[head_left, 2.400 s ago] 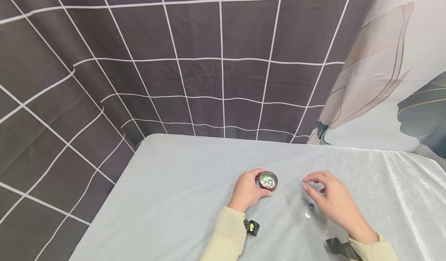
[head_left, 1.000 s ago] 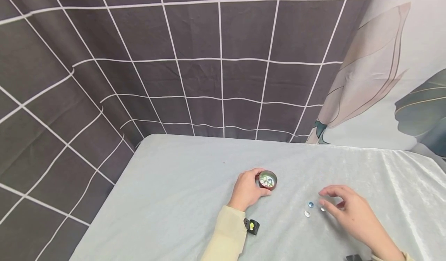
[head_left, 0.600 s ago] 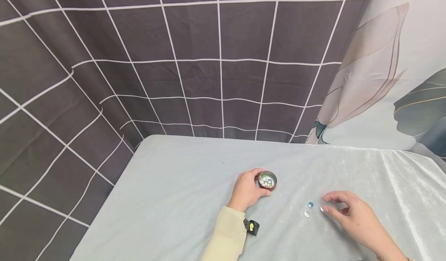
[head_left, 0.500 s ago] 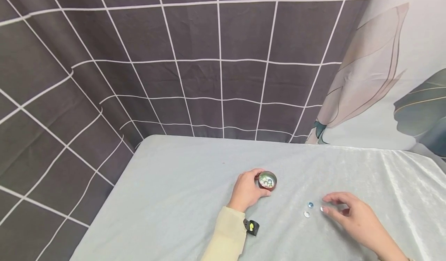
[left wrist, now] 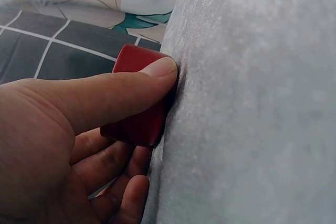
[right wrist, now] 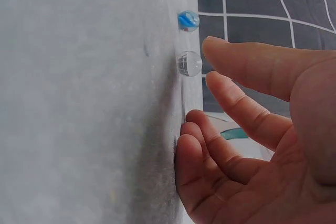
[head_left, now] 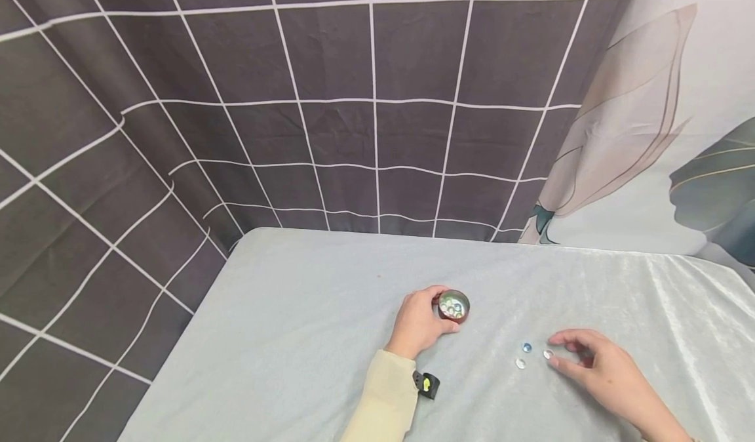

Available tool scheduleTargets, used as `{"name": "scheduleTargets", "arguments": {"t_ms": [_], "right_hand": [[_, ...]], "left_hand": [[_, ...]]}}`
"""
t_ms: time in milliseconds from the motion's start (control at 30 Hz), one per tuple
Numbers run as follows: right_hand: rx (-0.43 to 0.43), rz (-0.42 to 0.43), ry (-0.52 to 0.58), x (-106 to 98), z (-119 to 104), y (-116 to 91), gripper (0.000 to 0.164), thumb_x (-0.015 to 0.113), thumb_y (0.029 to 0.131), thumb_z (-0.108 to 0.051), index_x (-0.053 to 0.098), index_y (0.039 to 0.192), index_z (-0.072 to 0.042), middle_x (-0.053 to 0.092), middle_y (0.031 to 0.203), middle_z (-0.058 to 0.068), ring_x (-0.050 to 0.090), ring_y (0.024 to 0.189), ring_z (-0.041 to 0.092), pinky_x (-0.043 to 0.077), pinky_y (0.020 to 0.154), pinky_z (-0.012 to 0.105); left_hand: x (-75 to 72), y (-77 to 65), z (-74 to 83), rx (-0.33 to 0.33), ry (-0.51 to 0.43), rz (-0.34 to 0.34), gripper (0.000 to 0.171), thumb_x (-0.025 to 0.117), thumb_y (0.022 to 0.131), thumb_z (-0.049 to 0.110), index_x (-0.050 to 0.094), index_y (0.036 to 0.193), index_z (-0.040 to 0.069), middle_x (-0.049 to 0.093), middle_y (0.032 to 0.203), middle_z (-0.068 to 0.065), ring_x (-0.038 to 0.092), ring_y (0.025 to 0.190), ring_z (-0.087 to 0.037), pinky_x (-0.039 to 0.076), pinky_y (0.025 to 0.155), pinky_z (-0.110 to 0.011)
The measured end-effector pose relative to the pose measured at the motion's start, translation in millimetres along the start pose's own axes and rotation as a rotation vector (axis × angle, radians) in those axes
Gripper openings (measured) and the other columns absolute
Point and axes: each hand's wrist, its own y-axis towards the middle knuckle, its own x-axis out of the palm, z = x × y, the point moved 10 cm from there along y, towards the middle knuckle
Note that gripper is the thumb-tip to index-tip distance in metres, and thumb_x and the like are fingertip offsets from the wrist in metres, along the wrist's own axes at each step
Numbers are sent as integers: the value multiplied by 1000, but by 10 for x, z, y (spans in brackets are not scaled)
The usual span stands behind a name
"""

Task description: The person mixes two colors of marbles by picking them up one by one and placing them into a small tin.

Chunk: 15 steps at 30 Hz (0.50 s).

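Note:
My left hand [head_left: 415,324] holds a small round red container [left wrist: 128,61] on the cloth, thumb on one side and fingers round the other. Several glass marbles [head_left: 452,308] lie inside it. Three loose marbles sit to its right: a clear marble [right wrist: 189,64], a clear marble with a blue swirl [right wrist: 188,21], and another clear marble [head_left: 520,363]. Beside the rightmost one is my right hand [head_left: 607,367], thumb and index finger parted with nothing between them. In the right wrist view those fingertips are just short of that marble, and the other fingers are loosely bent near the cloth.
A pale grey velvety cloth [head_left: 295,311] covers the table. Behind and to the left hangs a dark curtain [head_left: 330,134] with white grid lines. A leaf-patterned curtain [head_left: 637,186] hangs at the back right. A black strap [head_left: 427,384] is round the left wrist.
My right hand has moved right and toward me, its thumb and index finger now beside a clear marble that did not show at first. The left hand and red container stay put.

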Motion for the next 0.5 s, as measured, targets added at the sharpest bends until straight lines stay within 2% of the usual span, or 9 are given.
{"name": "scheduleTargets", "arguments": {"t_ms": [233, 500], "right_hand": [[-51, 21, 4, 16, -26, -2, 27, 88, 76, -17, 73, 98, -17, 57, 90, -3, 45, 71, 2, 38, 59, 22], [-137, 73, 19, 11, -80, -3, 29, 89, 70, -12, 73, 93, -17, 58, 90, -4, 45, 73, 1, 37, 58, 21]], "left_hand": [[7, 4, -7, -13, -3, -5, 57, 93, 70, 17, 71, 122, 16, 72, 114, 3, 64, 110, -17, 49, 97, -32], [9, 5, -6, -12, -2, -4, 57, 94, 69, 17, 71, 122, 16, 72, 114, 3, 64, 110, -17, 49, 97, -32]]}}
